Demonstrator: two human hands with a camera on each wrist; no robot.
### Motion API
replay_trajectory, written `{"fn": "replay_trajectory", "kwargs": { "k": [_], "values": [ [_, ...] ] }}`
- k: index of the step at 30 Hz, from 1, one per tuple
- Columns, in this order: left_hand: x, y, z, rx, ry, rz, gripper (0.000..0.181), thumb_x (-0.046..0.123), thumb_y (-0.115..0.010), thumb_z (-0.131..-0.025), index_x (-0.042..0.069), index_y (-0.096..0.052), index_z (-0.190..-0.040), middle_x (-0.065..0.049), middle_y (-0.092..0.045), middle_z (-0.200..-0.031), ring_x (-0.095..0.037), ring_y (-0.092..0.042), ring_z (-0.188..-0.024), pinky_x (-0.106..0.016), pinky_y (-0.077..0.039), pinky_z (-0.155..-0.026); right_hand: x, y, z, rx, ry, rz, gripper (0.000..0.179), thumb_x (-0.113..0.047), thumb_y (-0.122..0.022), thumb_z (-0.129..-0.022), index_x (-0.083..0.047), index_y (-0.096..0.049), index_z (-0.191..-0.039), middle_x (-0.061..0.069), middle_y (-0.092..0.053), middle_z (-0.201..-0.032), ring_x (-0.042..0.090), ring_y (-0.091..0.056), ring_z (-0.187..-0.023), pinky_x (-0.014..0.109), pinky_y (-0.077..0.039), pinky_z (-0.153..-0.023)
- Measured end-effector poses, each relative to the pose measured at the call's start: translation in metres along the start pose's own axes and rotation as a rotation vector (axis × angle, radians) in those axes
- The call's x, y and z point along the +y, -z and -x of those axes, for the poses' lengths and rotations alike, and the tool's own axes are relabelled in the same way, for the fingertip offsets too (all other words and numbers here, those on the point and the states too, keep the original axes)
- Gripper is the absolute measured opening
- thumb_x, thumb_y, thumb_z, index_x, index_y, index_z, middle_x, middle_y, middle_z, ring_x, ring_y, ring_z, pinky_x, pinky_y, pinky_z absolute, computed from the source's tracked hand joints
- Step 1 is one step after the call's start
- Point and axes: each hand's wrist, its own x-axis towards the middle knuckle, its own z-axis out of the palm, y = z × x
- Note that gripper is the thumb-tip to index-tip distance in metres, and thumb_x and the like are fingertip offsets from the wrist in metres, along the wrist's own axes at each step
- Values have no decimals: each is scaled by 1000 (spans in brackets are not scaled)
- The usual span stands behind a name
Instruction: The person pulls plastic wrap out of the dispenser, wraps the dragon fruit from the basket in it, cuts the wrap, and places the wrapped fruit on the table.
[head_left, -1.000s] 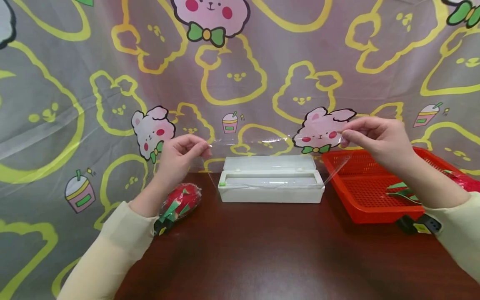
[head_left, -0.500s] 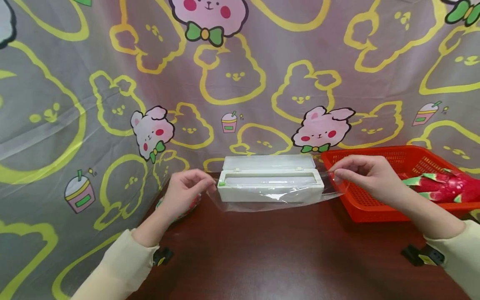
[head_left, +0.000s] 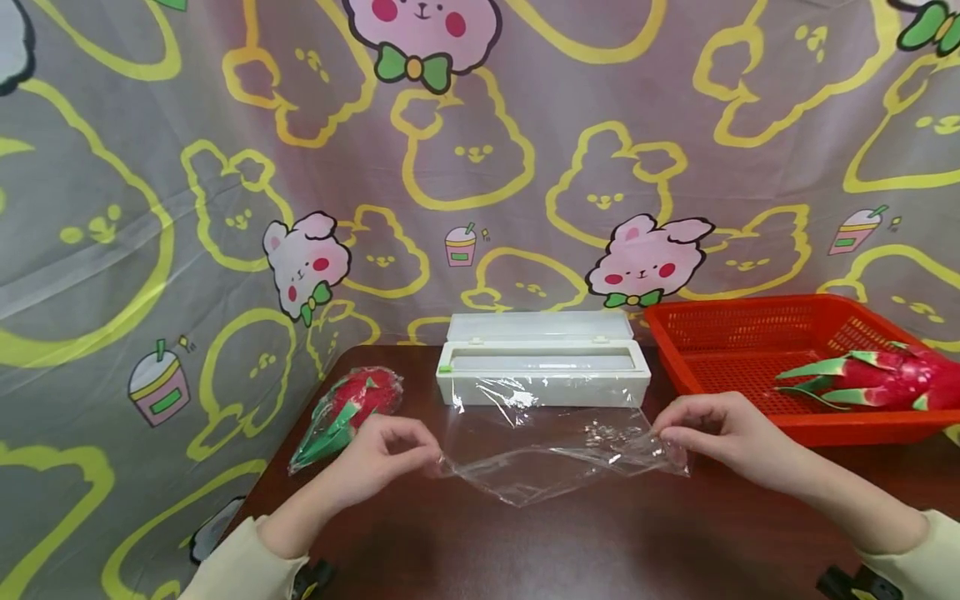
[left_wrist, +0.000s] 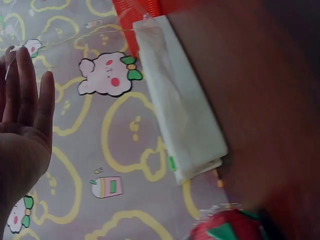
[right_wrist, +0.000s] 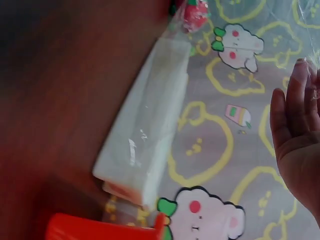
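A sheet of clear plastic wrap (head_left: 525, 479) hangs between my hands over the dark table. My left hand (head_left: 393, 458) pinches its left corner between thumb and fingers; my right hand (head_left: 723, 429) pinches the right corner, where the film is bunched. The sheet's far part overlaps the front of the white wrap dispenser (head_left: 543, 390), whose lid is tipped back and whose roll shows inside. Left of the dispenser lies a red dragon fruit (head_left: 367, 392) with green tips, covered in shiny film, next to my left hand. Both wrist views show fingers from the palm side, the pinching tips partly cut off.
On the right stands a red plastic basket (head_left: 738, 304) with another dragon fruit (head_left: 892, 375) lying at its near right side. A patterned cloth (head_left: 480, 150) hangs behind the table (head_left: 510, 550) and along its left side.
Both hands have come down and toward me with the plastic wrap, from above the dispenser to over the near table. The wrap now sags in front, and the wrapped dragon fruit shows more fully.
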Motion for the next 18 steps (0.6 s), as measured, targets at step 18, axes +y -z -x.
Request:
{"fn": "replay_trajectory", "kwargs": {
  "k": [18],
  "values": [
    [-40,-17,28,-300,88,112,11,10,-66,-93,1,-72,-92,-13,-71,-85,-28,-66,-73,-41,-57,-72,47,-37,37,-275,-18,-239,18,5,-60,-91,-6,-68,-102,9,-65,-79,17,-62,-67,32,-54,-59]
  ]
}}
